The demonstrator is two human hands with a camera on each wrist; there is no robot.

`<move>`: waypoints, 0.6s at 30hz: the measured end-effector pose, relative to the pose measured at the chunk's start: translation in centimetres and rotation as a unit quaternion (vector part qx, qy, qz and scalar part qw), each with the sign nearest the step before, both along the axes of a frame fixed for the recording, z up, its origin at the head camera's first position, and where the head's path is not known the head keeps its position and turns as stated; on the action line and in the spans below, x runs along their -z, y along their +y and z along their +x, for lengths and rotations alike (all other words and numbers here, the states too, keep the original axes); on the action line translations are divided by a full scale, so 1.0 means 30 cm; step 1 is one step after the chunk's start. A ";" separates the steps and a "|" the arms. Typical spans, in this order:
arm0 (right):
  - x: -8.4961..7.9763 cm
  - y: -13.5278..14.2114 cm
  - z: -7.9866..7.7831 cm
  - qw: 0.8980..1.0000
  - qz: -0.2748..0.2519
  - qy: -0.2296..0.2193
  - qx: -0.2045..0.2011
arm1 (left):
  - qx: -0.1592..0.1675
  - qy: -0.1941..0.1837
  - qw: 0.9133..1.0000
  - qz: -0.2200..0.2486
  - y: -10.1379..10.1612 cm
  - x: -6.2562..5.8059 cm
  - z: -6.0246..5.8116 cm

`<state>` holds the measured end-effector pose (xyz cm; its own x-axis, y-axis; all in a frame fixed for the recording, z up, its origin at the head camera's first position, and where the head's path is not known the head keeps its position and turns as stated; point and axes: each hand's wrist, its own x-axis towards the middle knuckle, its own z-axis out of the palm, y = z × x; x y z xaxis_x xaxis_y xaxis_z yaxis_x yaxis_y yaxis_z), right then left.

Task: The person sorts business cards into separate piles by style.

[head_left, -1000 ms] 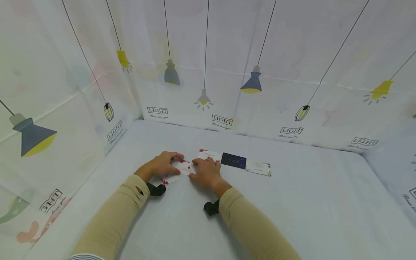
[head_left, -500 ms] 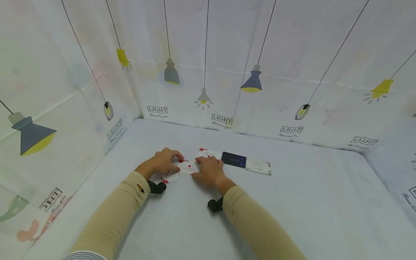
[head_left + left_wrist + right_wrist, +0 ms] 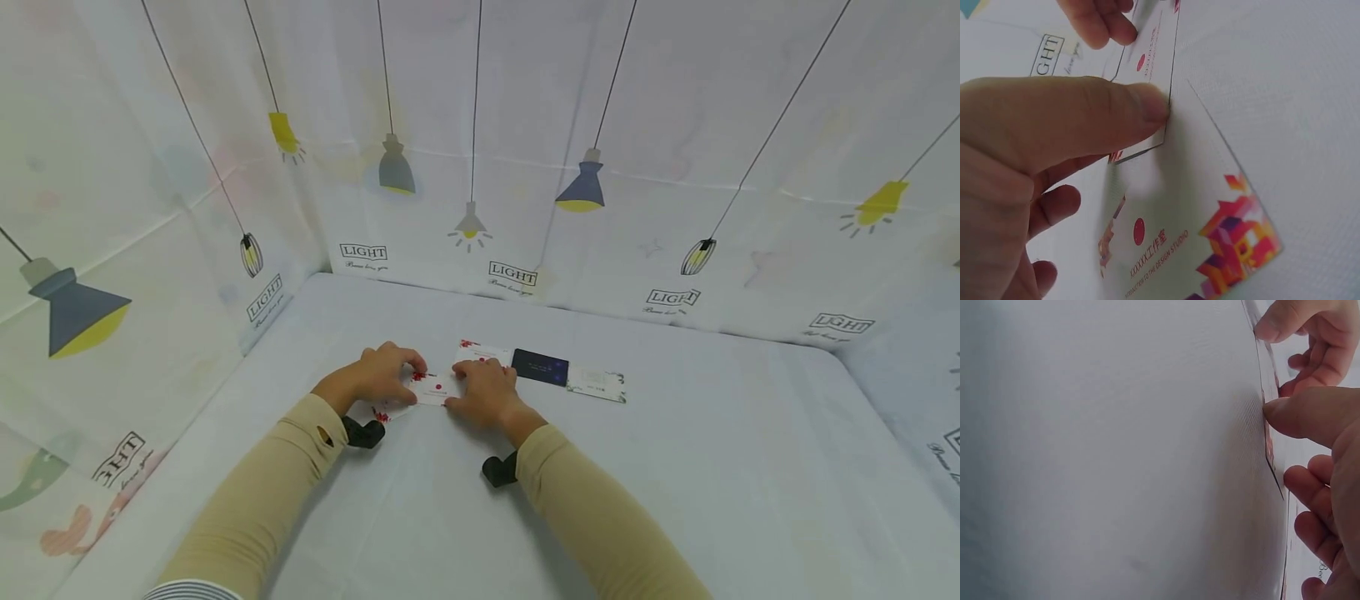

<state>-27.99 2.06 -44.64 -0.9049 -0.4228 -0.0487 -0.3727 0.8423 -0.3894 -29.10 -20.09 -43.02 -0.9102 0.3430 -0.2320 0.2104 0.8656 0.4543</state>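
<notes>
A white business card [image 3: 437, 387] with red corner prints lies flat between the two hands. My left hand [image 3: 381, 373] grips its left end, with the thumb at the near edge and fingers at the far edge. At the card's right end, my right hand [image 3: 487, 392] holds it likewise, the thumb on the near edge, as the right wrist view shows. Another white card [image 3: 1160, 244], with orange and purple block prints, rests on the table below my left thumb. Just beyond my right hand lies a white card [image 3: 480, 353] with red corners, partly hidden by the fingers.
To the right, a dark blue card [image 3: 540, 367] and a white card with a leafy border [image 3: 597, 385] continue the row. A white cloth covers the table [image 3: 720, 467]. Behind it hangs a curtain [image 3: 562, 267] printed with lamps.
Between the hands, the card has shifted slightly right and turned straighter. My right hand has moved a little right with it; my left hand has barely moved.
</notes>
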 end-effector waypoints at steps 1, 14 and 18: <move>-0.001 0.000 -0.001 1.000 0.000 0.000 0.000 | 0.001 0.004 1.000 -0.005 0.002 -0.003 0.001; 0.015 0.023 -0.003 1.000 0.002 0.017 0.005 | -0.010 0.006 1.000 0.026 0.005 -0.017 0.000; 0.014 0.044 -0.009 0.999 0.006 0.031 0.008 | -0.005 0.012 0.999 0.045 0.009 -0.026 -0.007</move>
